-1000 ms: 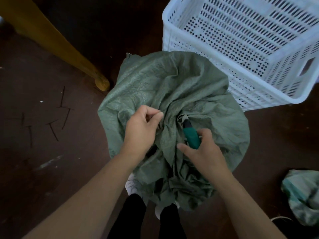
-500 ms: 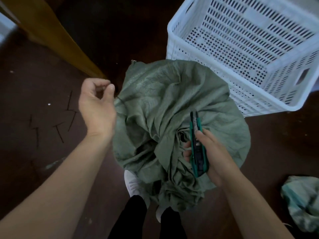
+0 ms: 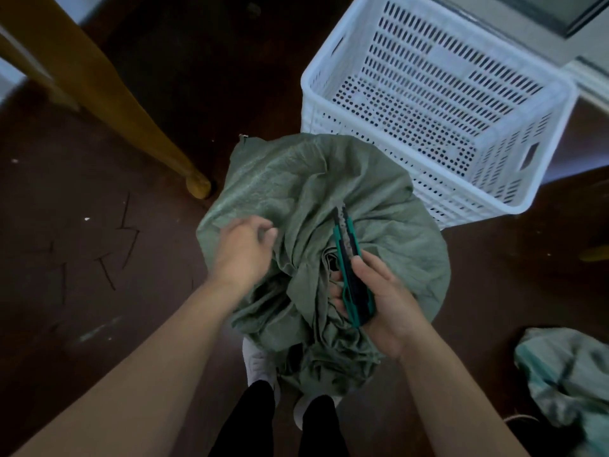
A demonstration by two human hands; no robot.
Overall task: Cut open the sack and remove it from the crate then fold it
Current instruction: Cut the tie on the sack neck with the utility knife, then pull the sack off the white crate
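Green sack (image 3: 329, 179) hangs bunched before the person's legs, already out of the white crate (image 3: 560, 103) just beside it. The right grip (image 3: 385, 301) clasps a teal utility knife (image 3: 349, 268) against the cloth; the blurred left grip (image 3: 244, 252) touches the sack, its hold impossible to tell. Folding likely needs the knife set aside first; no writing is readable.

Dim overall, low contrast. Brightest at top-R, white crate (image 3: 557, 90) rim near blown. Dark floor (image 3: 82, 192) crushed to near-black top-ctr. Motion blur on left hand (image 3: 242, 250) fingers; right hand (image 3: 385, 301) w/ cutter (image 3: 349, 265) fairly sharp. Fisheye stretch at edges, forearms ballooned at btm corners. Soft + noisy in shadows.
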